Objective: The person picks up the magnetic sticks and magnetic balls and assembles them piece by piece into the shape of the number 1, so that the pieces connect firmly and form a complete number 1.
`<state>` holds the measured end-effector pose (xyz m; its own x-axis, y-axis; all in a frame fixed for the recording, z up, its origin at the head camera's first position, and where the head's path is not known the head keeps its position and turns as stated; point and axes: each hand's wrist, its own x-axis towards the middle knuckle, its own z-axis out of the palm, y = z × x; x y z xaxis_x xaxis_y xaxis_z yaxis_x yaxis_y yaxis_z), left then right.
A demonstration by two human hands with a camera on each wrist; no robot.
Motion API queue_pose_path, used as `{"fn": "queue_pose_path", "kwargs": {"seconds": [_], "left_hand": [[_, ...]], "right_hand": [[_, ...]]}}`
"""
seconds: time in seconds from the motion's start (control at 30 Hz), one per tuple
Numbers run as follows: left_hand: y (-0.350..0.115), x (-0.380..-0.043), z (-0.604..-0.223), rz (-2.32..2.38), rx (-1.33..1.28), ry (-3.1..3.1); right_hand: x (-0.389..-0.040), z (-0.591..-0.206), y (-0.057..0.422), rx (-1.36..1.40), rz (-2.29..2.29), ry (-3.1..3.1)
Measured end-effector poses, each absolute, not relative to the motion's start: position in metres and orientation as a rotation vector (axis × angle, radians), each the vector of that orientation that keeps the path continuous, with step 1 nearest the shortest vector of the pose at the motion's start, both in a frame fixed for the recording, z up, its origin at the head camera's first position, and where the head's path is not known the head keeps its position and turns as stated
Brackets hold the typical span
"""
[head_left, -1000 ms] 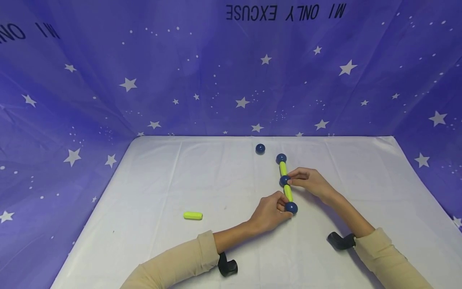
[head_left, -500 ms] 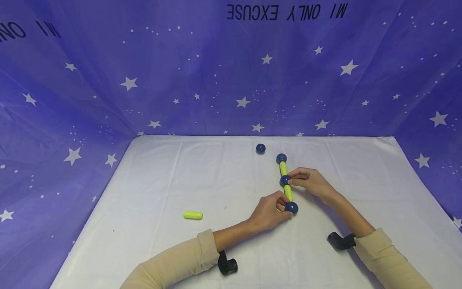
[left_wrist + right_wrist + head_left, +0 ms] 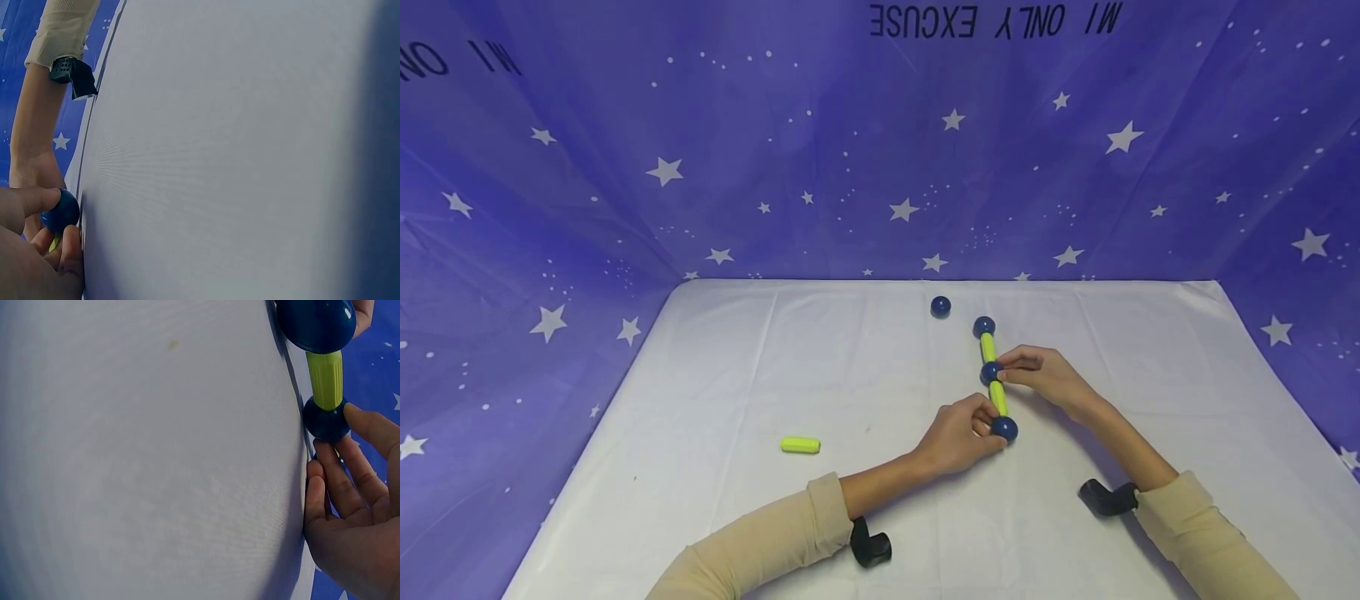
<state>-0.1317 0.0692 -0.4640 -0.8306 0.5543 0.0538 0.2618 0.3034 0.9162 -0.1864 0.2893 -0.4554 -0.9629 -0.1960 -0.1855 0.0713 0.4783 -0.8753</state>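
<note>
In the head view a straight chain of three blue balls joined by two yellow-green rods lies on the white cloth. My left hand [image 3: 961, 435] pinches the near blue ball [image 3: 1004, 429] between thumb and fingers; the left wrist view shows that ball [image 3: 61, 212] between them too. The middle blue ball [image 3: 991, 372] is pinched by my right hand [image 3: 1047, 382], and in the right wrist view thumb and fingertips touch this ball [image 3: 327, 419]. Between the two held balls runs the near rod [image 3: 997, 398]. Beyond the right hand, the far rod [image 3: 988, 348] meets the far blue ball [image 3: 984, 327].
A loose blue ball [image 3: 941, 307] sits near the back edge, left of the chain. One loose yellow-green rod [image 3: 801, 445] lies to the left of the left hand. Blue star-printed cloth [image 3: 820, 167] walls the white table [image 3: 722, 375] at the back and sides.
The hands and the chain keep their places and hold. Only a very slight shift of the whole head view shows.
</note>
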Motion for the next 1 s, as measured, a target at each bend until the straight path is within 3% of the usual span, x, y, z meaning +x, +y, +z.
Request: {"fn": "queue_pose_path", "kwargs": {"seconds": [1.0], "left_hand": [[0.0693,-0.1331,-0.4641,1.538,0.726,2.296]], "right_hand": [[-0.1852,-0.4568,0.2868,-0.088,-1.478,2.495]]}}
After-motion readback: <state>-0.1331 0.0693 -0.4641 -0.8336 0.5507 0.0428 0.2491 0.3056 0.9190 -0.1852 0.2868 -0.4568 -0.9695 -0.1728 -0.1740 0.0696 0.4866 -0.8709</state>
